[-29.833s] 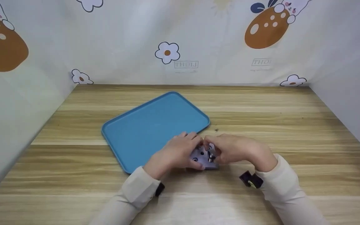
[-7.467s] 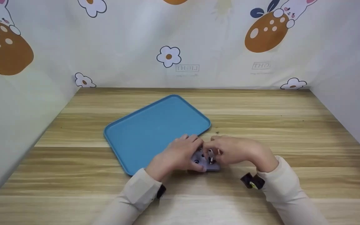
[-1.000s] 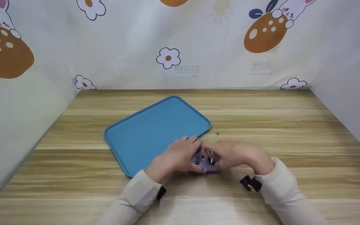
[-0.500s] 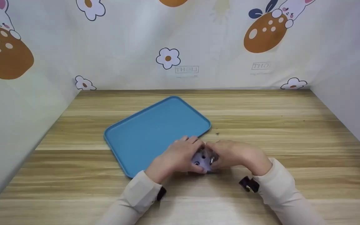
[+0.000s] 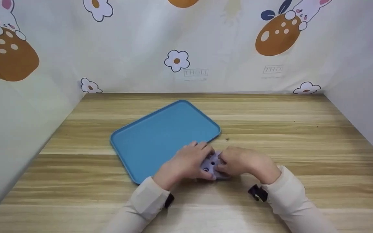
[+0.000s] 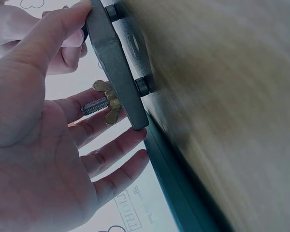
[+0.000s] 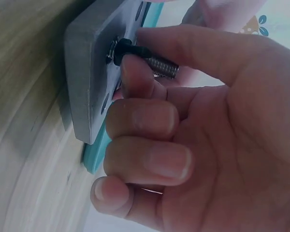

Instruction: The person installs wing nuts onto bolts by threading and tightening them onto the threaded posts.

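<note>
A thick grey metal plate (image 5: 210, 166) with several holes sits near the tray's right corner. My left hand (image 5: 186, 163) holds its left part, thumb on the near edge, fingers reaching round the far side. In the left wrist view, a brass wing nut (image 6: 113, 102) sits on a threaded bolt (image 6: 94, 106) through the plate, and bolt heads (image 6: 142, 86) stick out beneath. My right hand (image 5: 243, 161) pinches a dark wing nut (image 7: 128, 50) between thumb and index finger; its bolt (image 7: 162, 66) pokes out beyond. The other right fingers are curled.
A blue tray (image 5: 160, 136) lies at an angle on the wood-grain table (image 5: 287, 145), its right corner just behind the hands. A small dark speck (image 5: 227, 139) lies beside it. Printed cloth walls (image 5: 134, 48) enclose the back and sides.
The right thumb and fingers have shifted round the bolt; its shiny end showed between them earlier and is now covered in the head view. The left hand keeps its hold on the plate.
</note>
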`<state>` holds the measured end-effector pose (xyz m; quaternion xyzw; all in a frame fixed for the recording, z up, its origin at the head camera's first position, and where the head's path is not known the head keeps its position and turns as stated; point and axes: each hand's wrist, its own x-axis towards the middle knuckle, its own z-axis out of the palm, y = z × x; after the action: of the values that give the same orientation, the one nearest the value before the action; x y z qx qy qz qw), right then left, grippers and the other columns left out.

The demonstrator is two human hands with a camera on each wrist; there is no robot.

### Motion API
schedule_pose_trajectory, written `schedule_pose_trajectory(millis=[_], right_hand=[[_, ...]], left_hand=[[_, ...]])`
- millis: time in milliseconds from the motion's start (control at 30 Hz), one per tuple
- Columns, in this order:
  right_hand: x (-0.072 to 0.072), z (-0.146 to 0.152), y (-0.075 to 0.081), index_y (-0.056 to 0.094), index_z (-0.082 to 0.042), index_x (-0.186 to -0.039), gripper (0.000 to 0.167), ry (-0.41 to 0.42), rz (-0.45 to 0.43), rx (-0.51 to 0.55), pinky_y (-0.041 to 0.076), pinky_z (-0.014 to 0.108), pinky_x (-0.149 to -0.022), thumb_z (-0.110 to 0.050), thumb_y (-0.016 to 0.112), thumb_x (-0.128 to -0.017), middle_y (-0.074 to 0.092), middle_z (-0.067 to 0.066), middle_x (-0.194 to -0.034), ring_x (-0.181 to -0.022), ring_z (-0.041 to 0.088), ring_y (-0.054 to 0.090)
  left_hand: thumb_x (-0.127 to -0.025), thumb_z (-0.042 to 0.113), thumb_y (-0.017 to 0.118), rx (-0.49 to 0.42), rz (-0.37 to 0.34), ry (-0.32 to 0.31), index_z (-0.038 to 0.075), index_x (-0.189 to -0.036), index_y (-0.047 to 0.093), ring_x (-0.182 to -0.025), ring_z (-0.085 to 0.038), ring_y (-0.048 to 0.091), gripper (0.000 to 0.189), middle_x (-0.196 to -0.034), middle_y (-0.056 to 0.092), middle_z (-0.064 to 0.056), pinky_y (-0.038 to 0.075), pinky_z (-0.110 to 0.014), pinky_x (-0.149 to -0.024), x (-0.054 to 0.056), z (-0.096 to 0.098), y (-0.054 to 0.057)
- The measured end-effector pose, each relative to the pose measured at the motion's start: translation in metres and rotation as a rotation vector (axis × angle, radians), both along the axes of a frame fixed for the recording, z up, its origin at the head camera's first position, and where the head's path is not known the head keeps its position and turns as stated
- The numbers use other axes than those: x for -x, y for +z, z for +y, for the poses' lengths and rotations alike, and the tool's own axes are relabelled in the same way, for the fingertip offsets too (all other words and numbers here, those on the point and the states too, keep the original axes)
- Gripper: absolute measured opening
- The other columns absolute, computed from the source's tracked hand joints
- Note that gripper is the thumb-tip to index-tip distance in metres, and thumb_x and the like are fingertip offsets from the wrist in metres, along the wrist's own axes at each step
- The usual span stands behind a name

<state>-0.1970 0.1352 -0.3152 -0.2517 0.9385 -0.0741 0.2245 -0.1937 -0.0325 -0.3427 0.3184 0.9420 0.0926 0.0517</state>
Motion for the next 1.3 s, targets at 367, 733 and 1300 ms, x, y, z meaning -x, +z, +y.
schedule_pose_trajectory(millis=[367,733,1300], right_hand=[[-0.001,0.011,0.011,0.050,-0.009,-0.087,0.020,0.081,0.026,0.115,0.037,0.026,-0.058,-0.024,0.063,-0.086,0.048,-0.001,-0.073,-0.065,0.013,0.045],[-0.002,0.010,0.010,0.048,-0.010,-0.117,0.048,0.157,-0.039,0.107,0.043,0.033,-0.073,0.009,0.057,-0.073,0.057,0.006,-0.093,-0.081,0.017,0.051],[-0.001,0.006,0.005,0.052,-0.007,-0.093,0.029,0.001,0.013,0.051,0.041,0.033,-0.065,-0.030,0.066,-0.084,0.051,0.003,-0.080,-0.074,0.018,0.049]], left_hand=[[-0.073,0.052,0.072,-0.012,-0.008,0.001,0.016,-0.120,0.052,-0.102,-0.021,0.049,0.063,-0.119,0.054,-0.001,0.044,-0.037,-0.087,0.001,0.001,0.001],[-0.073,0.053,0.072,-0.011,-0.005,-0.005,0.016,-0.107,0.053,-0.099,-0.021,0.048,0.054,-0.116,0.054,-0.002,0.044,-0.037,-0.084,0.001,0.000,0.001],[-0.073,0.051,0.072,-0.026,-0.010,-0.003,0.015,-0.120,0.052,-0.098,-0.021,0.048,0.062,-0.117,0.054,-0.003,0.044,-0.036,-0.082,0.000,-0.001,0.001]])
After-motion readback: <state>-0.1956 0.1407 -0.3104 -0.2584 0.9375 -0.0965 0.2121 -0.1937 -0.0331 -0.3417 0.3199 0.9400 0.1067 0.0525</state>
